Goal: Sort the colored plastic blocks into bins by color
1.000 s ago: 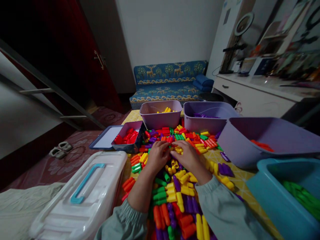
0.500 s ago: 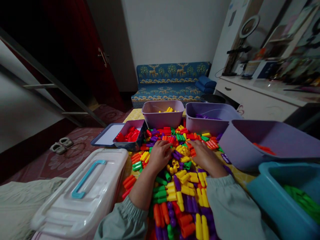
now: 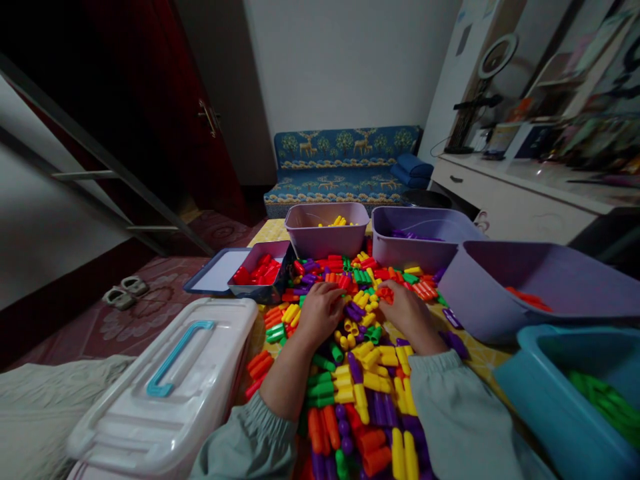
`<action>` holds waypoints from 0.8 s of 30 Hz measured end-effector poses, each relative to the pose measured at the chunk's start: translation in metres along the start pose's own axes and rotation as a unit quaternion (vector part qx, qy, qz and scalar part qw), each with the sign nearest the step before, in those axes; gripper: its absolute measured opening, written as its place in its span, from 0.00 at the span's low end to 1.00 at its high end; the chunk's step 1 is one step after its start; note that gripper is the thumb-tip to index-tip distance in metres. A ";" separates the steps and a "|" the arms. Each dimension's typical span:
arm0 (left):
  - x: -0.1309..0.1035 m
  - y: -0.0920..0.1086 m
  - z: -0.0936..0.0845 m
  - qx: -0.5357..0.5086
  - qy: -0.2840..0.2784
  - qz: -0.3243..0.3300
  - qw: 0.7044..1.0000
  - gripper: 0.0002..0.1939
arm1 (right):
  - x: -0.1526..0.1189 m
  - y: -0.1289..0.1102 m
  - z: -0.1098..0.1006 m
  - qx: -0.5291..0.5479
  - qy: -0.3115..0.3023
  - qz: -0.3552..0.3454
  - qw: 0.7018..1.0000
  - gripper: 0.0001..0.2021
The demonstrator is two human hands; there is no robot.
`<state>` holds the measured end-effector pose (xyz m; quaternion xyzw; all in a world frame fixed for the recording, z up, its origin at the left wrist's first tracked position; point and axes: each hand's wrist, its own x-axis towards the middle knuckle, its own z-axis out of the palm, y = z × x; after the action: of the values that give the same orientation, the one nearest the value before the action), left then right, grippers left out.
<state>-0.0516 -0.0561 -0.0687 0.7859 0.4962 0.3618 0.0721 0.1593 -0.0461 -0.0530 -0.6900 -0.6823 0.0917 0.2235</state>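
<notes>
A deep spread of plastic toy pieces (image 3: 377,380) in red, orange, yellow, green and purple covers the surface before me. Many are bullet-shaped, singly or joined in pairs. My right hand (image 3: 404,312) pinches an orange-red plastic piece (image 3: 385,293) between thumb and fingers, just above the pile. Across from it, my left hand (image 3: 321,309) rests over the pieces with its fingers curled inward; whatever lies under those fingertips is hidden. Yellow pieces (image 3: 367,300) and purple ones (image 3: 354,311) lie in the gap between both hands.
Behind the pile stand a pink bin (image 3: 327,233) with yellow pieces and a purple bin (image 3: 415,247) with purple ones. A larger purple bin (image 3: 480,293) and a teal bin (image 3: 550,380) flank the right. Leftward are a tin (image 3: 265,292) of red pieces and a lidded clear box (image 3: 200,373).
My right hand has closed on an orange-red piece and shifted slightly, its fingers drawn together. My left hand stays nearly in place.
</notes>
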 end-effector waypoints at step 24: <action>0.005 0.004 -0.010 -0.409 0.120 -0.190 0.884 0.18 | -0.017 -0.058 0.014 0.594 -0.149 0.029 0.790 0.30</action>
<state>-0.0537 -0.0562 -0.0570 0.5273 0.4490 0.6037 0.3948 0.1005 -0.0621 -0.0431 -0.4187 -0.4979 0.5868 0.4822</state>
